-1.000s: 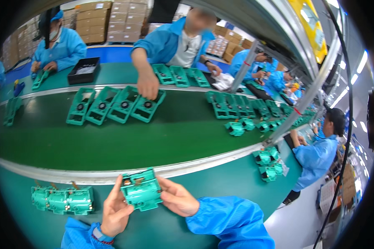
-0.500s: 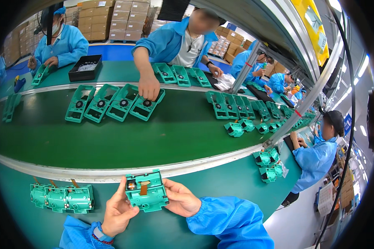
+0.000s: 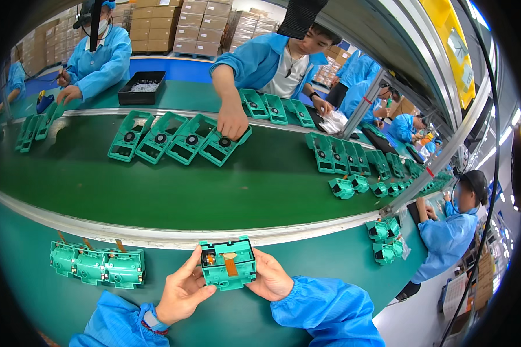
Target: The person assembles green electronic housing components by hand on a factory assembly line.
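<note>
Two grips, our left hand (image 3: 182, 294) and right hand (image 3: 273, 279), hold the green case (image 3: 217, 274) above the worktop (image 3: 324, 259), tipped within the last second so its orange ribbon (image 3: 231, 266) faces us fully.

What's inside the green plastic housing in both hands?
The green plastic housing holds a small coppery part at left; a flat orange ribbon drapes out, hiding what's beneath.

Green housing (image 3: 216, 273), orange-brown ribbon (image 3: 231, 267).

Two foreground hands (image 3: 182, 292), one held green housing (image 3: 220, 275), three housings (image 3: 91, 267) lined alongside.
</note>
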